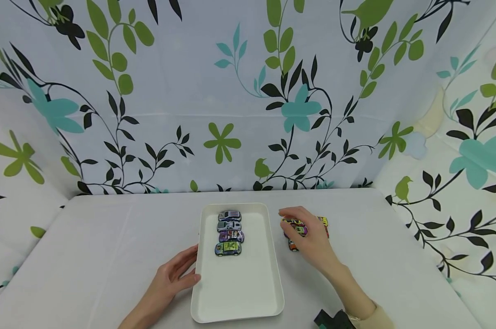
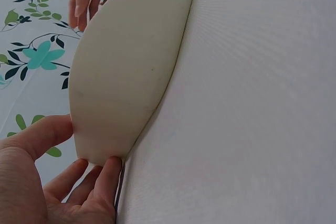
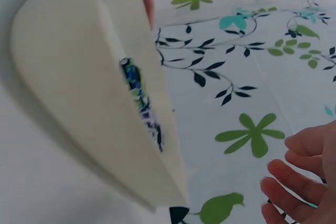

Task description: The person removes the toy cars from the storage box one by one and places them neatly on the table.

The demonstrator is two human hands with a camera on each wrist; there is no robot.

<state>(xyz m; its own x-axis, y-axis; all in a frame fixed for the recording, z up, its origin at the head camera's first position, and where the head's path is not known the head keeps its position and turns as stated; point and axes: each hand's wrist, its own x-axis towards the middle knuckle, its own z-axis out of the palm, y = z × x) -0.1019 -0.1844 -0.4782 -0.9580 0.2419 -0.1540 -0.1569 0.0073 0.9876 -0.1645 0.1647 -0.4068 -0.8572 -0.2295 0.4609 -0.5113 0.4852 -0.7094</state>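
Note:
A white tray (image 1: 240, 292) lies on the table with several small toy cars (image 1: 228, 249) lined up in a column in its upper left part. My left hand (image 1: 171, 274) touches the tray's left side; in the left wrist view its thumb and fingertips rest against the tray's outer wall (image 2: 126, 66). Right of the tray, my right hand (image 1: 313, 240) hovers over a cluster of colorful toy cars (image 1: 323, 220), partly hiding them. In the right wrist view the fingers (image 3: 294, 179) are loosely bent and spread apart, with nothing visible in their grasp.
A white cloth covers the table (image 1: 120, 256). Behind it and along both sides hangs a curtain (image 1: 182, 91) printed with leaves and flowers. A black object (image 1: 334, 320) sits by the right wrist at the bottom edge.

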